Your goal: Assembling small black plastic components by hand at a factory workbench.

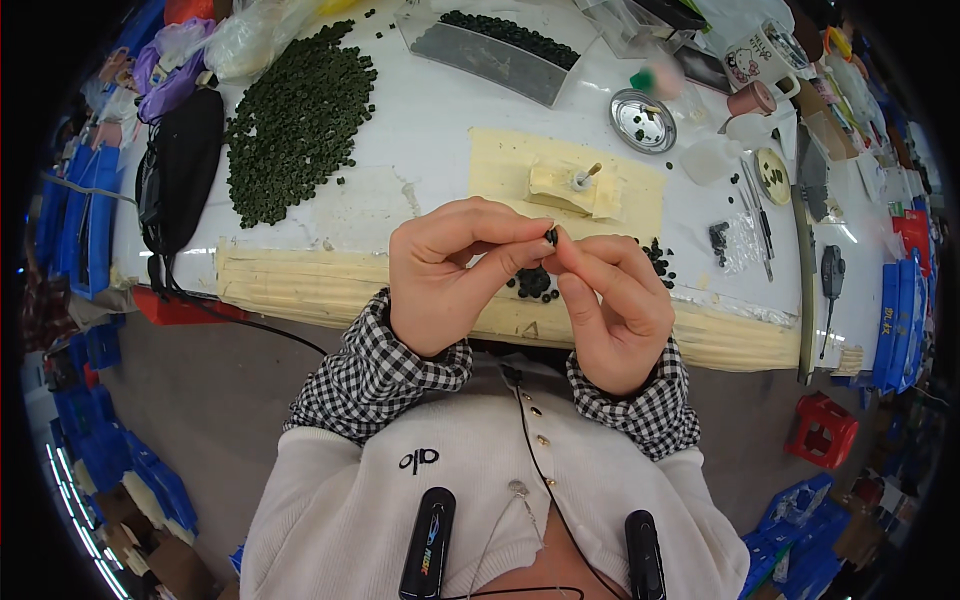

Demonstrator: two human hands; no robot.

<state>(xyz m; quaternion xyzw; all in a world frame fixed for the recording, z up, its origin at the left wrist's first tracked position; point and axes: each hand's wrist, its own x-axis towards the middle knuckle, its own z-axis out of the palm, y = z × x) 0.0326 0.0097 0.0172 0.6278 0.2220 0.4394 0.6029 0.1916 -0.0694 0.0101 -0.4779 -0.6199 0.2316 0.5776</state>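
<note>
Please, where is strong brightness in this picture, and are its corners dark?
In the head view, light strips at lower left glare white; the metal dish shows bright reflections; corners are black around a rounded image; the small dark part at the left hand's fingertips shows little detail.

The pinched black piece (pixel 551 236) looks glossy, like plastic — the checked cloth sleeves (pixel 345 385) matt; the metal dish (pixel 657 134) shiny, the counter (pixel 430 115) smooth, the yellow sheet (pixel 495 165) papery.
</note>
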